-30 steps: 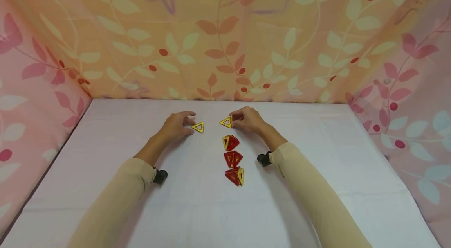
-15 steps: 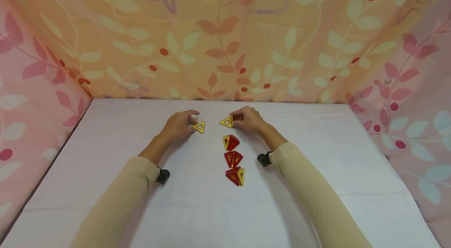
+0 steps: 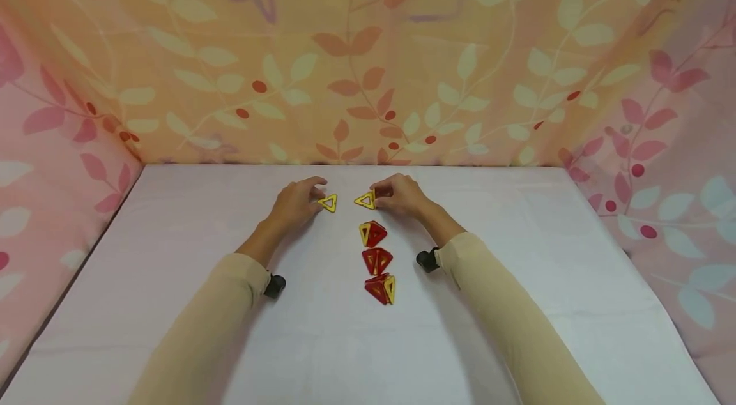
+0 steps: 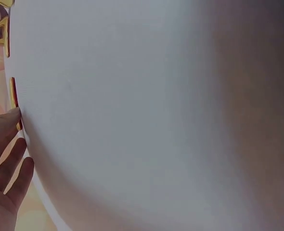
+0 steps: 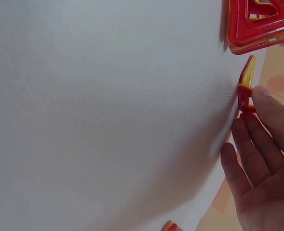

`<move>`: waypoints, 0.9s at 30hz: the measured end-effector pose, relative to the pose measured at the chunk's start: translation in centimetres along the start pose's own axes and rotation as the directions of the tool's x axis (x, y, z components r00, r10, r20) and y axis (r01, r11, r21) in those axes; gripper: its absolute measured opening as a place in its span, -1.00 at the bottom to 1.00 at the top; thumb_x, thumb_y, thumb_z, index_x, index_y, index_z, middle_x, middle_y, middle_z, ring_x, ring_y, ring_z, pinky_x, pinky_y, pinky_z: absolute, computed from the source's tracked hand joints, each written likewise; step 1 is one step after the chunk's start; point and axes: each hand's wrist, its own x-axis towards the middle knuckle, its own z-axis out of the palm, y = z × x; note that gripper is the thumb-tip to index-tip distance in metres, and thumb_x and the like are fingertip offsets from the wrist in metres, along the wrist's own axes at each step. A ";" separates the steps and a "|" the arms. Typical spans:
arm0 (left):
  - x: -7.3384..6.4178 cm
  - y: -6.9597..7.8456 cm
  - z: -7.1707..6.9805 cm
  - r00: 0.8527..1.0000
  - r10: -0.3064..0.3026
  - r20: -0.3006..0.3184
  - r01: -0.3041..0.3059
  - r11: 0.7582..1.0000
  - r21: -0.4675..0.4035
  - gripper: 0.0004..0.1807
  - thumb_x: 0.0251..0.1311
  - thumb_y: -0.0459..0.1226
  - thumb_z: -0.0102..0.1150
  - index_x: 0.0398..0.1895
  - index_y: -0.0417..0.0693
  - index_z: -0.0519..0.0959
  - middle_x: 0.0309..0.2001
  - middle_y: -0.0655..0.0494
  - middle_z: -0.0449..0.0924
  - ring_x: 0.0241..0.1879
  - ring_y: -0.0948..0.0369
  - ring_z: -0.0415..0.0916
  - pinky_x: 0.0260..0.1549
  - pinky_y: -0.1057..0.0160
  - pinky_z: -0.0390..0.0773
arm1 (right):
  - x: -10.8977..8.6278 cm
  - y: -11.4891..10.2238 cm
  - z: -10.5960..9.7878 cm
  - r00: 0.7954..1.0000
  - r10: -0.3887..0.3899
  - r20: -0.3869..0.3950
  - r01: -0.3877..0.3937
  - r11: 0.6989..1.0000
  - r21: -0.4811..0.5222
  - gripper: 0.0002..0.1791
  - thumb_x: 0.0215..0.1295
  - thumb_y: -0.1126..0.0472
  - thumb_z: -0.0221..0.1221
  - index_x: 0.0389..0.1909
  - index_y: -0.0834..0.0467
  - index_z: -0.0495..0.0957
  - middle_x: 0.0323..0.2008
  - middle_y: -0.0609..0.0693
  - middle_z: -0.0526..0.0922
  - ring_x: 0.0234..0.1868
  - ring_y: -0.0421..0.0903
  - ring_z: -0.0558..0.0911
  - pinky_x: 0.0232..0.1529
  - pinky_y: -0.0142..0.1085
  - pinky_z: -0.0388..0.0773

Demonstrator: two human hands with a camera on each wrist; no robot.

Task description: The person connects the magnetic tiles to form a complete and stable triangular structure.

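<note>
My left hand (image 3: 294, 204) pinches a yellow triangular magnetic tile (image 3: 329, 202) by its left corner; seen edge-on in the left wrist view, the tile (image 4: 14, 94) has the thumb against it. Across a small gap, my right hand (image 3: 401, 194) holds another yellow triangular tile (image 3: 365, 200). In the right wrist view, this yellow tile (image 5: 248, 71) meets a red tile (image 5: 245, 98) at an angle, thumb on the red one. Just in front, three small red-and-yellow tile pyramids, the far one (image 3: 374, 234), the middle one (image 3: 377, 260) and the near one (image 3: 379, 289), stand in a column.
A white cloth (image 3: 201, 328) covers the table. Patterned fabric (image 3: 345, 73) hangs behind and at both sides. Dark wrist cameras, left (image 3: 275, 286) and right (image 3: 427, 260), stick out from the sleeves.
My left hand has moved slightly right and away, its fingers closing on the yellow tile, which shifts toward the right hand's tile. The right hand stays nearly still. The head view shifts slightly.
</note>
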 end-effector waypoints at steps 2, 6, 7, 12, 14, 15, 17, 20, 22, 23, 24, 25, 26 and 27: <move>0.2 0.1 0.1 1.000 -0.006 -0.003 0.006 1.000 -0.005 -0.43 0.14 -0.45 0.33 0.26 -0.15 0.48 -0.06 -0.03 0.73 0.16 -0.11 0.50 0.21 -0.16 0.33 | 0.0 -0.1 0.0 1.000 0.007 -0.003 -0.007 1.000 -0.001 -0.57 0.29 0.23 0.33 0.18 0.18 0.61 0.02 0.04 0.70 0.04 -0.05 0.62 0.18 -0.15 0.50; 0.5 0.4 0.3 1.000 -0.021 -0.011 0.021 1.000 -0.010 -0.44 0.16 -0.46 0.31 0.27 -0.17 0.47 -0.05 -0.06 0.72 0.17 -0.11 0.50 0.23 -0.16 0.31 | 0.1 -0.2 0.2 1.000 0.013 -0.001 -0.013 1.000 0.003 -0.57 0.29 0.22 0.33 0.17 0.18 0.62 0.01 0.03 0.71 0.04 -0.05 0.62 0.18 -0.16 0.50; 0.6 0.5 0.4 1.000 -0.027 -0.013 0.027 1.000 -0.009 -0.44 0.16 -0.46 0.31 0.27 -0.17 0.47 -0.05 -0.06 0.72 0.16 -0.12 0.50 0.23 -0.16 0.31 | 0.2 -0.2 0.2 1.000 0.010 0.002 -0.010 1.000 -0.001 -0.57 0.29 0.22 0.33 0.17 0.18 0.62 0.00 0.03 0.71 0.03 -0.05 0.62 0.18 -0.16 0.50; 0.8 0.9 0.6 0.998 -0.058 -0.034 0.058 0.998 -0.003 -0.43 0.16 -0.44 0.33 0.28 -0.14 0.46 -0.02 -0.07 0.71 0.15 -0.11 0.51 0.20 -0.15 0.36 | 0.3 -0.3 0.4 1.000 0.009 0.008 -0.009 1.000 -0.029 -0.58 0.29 0.18 0.33 0.17 0.16 0.62 -0.01 0.01 0.71 0.03 -0.07 0.61 0.18 -0.17 0.49; 0.9 1.1 0.8 0.997 -0.066 -0.046 0.066 0.998 -0.003 -0.43 0.17 -0.43 0.33 0.28 -0.13 0.46 -0.01 -0.09 0.70 0.13 -0.10 0.52 0.17 -0.14 0.39 | 0.3 -0.3 0.4 1.000 0.019 0.002 -0.019 0.999 -0.033 -0.58 0.30 0.18 0.33 0.17 0.14 0.62 -0.02 0.00 0.71 0.03 -0.08 0.61 0.19 -0.17 0.49; 1.0 1.2 0.8 0.996 -0.069 -0.052 0.069 0.998 -0.002 -0.43 0.17 -0.42 0.33 0.28 -0.12 0.46 -0.01 -0.09 0.69 0.12 -0.09 0.54 0.15 -0.13 0.41 | 0.2 -0.2 0.3 1.000 0.023 -0.001 -0.023 0.999 -0.034 -0.58 0.30 0.18 0.33 0.17 0.14 0.63 -0.01 -0.01 0.71 0.03 -0.09 0.61 0.19 -0.17 0.49; 1.2 1.3 1.0 0.996 -0.074 -0.056 0.074 0.997 -0.004 -0.43 0.17 -0.43 0.33 0.28 -0.13 0.45 -0.02 -0.10 0.68 0.06 -0.07 0.55 0.11 -0.10 0.45 | 0.2 -0.1 0.3 1.000 0.024 -0.003 -0.025 0.999 -0.032 -0.58 0.30 0.18 0.33 0.17 0.14 0.62 0.00 -0.01 0.71 0.05 -0.08 0.61 0.20 -0.16 0.48; 1.5 1.5 1.1 0.995 -0.086 -0.055 0.085 0.996 -0.022 -0.43 0.18 -0.44 0.31 0.28 -0.13 0.45 -0.03 -0.10 0.67 -0.04 -0.03 0.55 0.04 -0.05 0.48 | 0.2 0.0 0.2 1.000 0.021 0.001 -0.021 0.999 -0.028 -0.57 0.30 0.19 0.32 0.18 0.14 0.61 0.02 0.00 0.71 0.08 -0.07 0.60 0.22 -0.14 0.46; 1.6 1.6 1.3 0.994 -0.092 -0.051 0.089 0.995 -0.046 -0.44 0.19 -0.46 0.30 0.28 -0.14 0.45 -0.04 -0.10 0.66 -0.09 0.00 0.53 0.00 -0.01 0.49 | 0.2 0.0 0.2 1.000 0.028 0.005 -0.028 0.999 -0.023 -0.57 0.31 0.18 0.32 0.19 0.14 0.61 0.02 0.00 0.70 0.08 -0.07 0.60 0.23 -0.13 0.46; 1.7 1.6 1.3 0.994 -0.092 -0.052 0.089 0.994 -0.061 -0.44 0.19 -0.47 0.29 0.28 -0.15 0.45 -0.05 -0.10 0.66 -0.10 0.00 0.52 -0.01 0.00 0.49 | 0.2 0.1 0.2 0.999 0.033 0.007 -0.033 0.999 -0.019 -0.57 0.31 0.18 0.32 0.19 0.13 0.61 0.02 -0.01 0.70 0.08 -0.07 0.60 0.23 -0.14 0.46; 1.8 1.7 1.4 0.994 -0.093 -0.051 0.089 0.993 -0.078 -0.45 0.19 -0.48 0.28 0.28 -0.16 0.45 -0.06 -0.10 0.65 -0.12 0.01 0.51 -0.02 0.02 0.49 | 0.2 0.1 0.2 0.999 0.035 0.007 -0.035 0.999 -0.017 -0.57 0.31 0.18 0.32 0.19 0.13 0.61 0.02 -0.01 0.70 0.08 -0.07 0.60 0.23 -0.14 0.46; 1.8 1.7 1.4 0.995 -0.089 -0.052 0.084 0.992 -0.093 -0.45 0.18 -0.50 0.28 0.27 -0.17 0.45 -0.07 -0.11 0.65 -0.12 0.02 0.50 -0.02 0.03 0.49 | 0.2 0.1 0.2 0.999 0.040 0.007 -0.040 0.999 -0.014 -0.57 0.30 0.18 0.32 0.19 0.13 0.61 0.02 -0.01 0.70 0.08 -0.07 0.60 0.22 -0.14 0.46; 1.9 1.7 1.5 0.995 -0.086 -0.055 0.080 0.991 -0.103 -0.46 0.18 -0.50 0.27 0.27 -0.18 0.46 -0.08 -0.11 0.65 -0.12 0.02 0.50 -0.02 0.05 0.49 | 0.2 0.1 0.2 0.999 0.043 0.008 -0.043 0.999 -0.011 -0.56 0.30 0.18 0.32 0.20 0.13 0.61 0.03 -0.01 0.70 0.08 -0.07 0.60 0.22 -0.15 0.47; 2.0 1.7 1.6 0.995 -0.082 -0.058 0.075 0.991 -0.115 -0.46 0.18 -0.51 0.26 0.26 -0.19 0.46 -0.09 -0.12 0.65 -0.13 0.02 0.50 -0.03 0.05 0.49 | 0.2 0.1 0.2 0.999 0.045 0.007 -0.045 0.999 -0.009 -0.56 0.30 0.18 0.32 0.20 0.13 0.60 0.03 -0.01 0.70 0.08 -0.07 0.60 0.22 -0.15 0.47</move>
